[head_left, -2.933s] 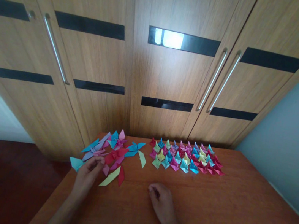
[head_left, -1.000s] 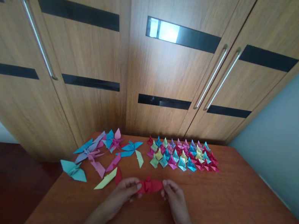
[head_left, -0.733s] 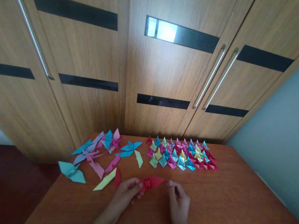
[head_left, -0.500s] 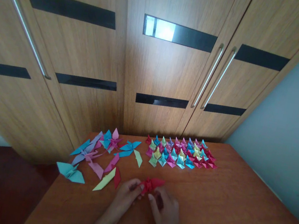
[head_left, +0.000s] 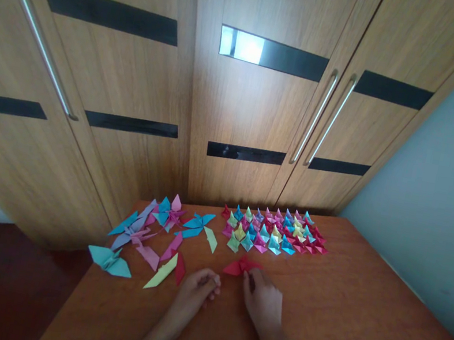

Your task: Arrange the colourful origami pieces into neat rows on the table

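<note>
Holds the left hand (head_left: 196,292) curled, thumb against fingers, apart from the right hand (head_left: 264,302). With the right, pinches a red paper crane (head_left: 235,268) at one end — cannot tell whether touching the table (head_left: 335,324). To the left, shows loosely scattered folded papers (head_left: 149,256); farther back, close-set rows of small folded papers (head_left: 261,242) — then a wooden wardrobe (head_left: 247,106).

Flat folded papers (head_left: 109,261) left of the rows of upright ones (head_left: 260,243).
</note>
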Action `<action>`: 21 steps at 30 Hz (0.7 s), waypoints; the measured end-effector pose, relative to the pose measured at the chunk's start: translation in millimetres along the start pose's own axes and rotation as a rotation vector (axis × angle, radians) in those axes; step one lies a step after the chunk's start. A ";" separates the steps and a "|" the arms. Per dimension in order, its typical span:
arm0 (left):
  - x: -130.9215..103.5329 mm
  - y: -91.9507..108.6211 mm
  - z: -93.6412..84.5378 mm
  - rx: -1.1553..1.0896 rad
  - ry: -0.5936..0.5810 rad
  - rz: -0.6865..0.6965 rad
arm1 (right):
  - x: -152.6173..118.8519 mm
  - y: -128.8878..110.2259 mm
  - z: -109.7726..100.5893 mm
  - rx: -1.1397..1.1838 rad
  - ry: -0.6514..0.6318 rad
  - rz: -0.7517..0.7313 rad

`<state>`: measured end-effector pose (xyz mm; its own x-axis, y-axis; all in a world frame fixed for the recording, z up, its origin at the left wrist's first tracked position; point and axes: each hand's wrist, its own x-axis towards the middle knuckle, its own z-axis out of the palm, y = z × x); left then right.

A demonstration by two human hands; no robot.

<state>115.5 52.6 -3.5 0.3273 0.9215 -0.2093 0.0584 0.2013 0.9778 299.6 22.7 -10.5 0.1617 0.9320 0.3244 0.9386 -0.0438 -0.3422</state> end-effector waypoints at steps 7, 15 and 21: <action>0.8 -1.5 0.1 -0.016 -0.001 -0.003 | 12.3 -6.0 1.5 -0.104 -0.050 0.022; 0.7 1.3 -1.9 -0.039 -0.009 -0.028 | 20.1 -9.3 1.4 -0.140 -0.071 0.055; 2.8 -1.4 -1.3 -0.034 -0.012 -0.041 | 22.3 -9.6 2.5 -0.169 -0.074 0.069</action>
<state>115.2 55.4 -5.5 0.3364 0.9082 -0.2491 0.0404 0.2504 0.9673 293.4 44.8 -2.1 0.2105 0.9484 0.2370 0.9649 -0.1626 -0.2063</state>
